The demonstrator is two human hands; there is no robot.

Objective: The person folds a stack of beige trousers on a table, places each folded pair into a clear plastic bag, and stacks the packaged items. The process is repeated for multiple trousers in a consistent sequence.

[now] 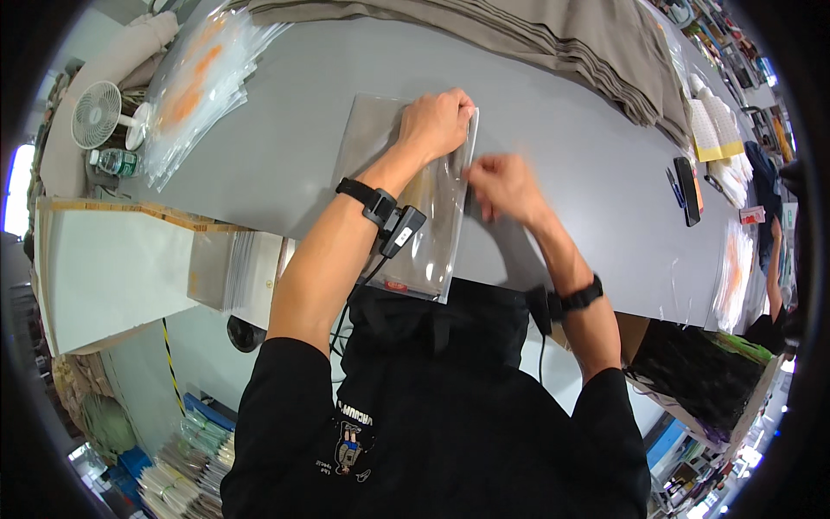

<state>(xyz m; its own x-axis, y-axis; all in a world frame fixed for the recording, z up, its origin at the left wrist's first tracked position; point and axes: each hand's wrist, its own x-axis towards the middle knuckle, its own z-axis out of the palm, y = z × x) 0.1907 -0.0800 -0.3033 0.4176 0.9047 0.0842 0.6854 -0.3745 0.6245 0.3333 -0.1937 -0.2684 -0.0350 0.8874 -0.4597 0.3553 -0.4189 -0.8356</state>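
Note:
A clear plastic bag [434, 227] with folded grey-brown cloth inside lies on the grey table [292, 136] before me, its near end at the table's edge. A small red label shows at that end. My left hand [438, 123] rests on the bag's far right corner, fingers curled at its edge; whether they pinch the plastic is hard to tell. My right hand [509, 188], slightly blurred, is just right of the bag's long edge with its fingers bent. Whether it touches the edge cannot be made out. Both wrists wear black straps with small cabled devices.
Grey-brown cloth [570, 39] is stacked along the far side. Clear bags [207, 84] lie at the far left, near a white fan [97, 115] and a plastic bottle [117, 162]. A phone [687, 191], a pen [674, 188] and white gloves [729, 175] lie right. Another person's arm [774, 266] shows at far right.

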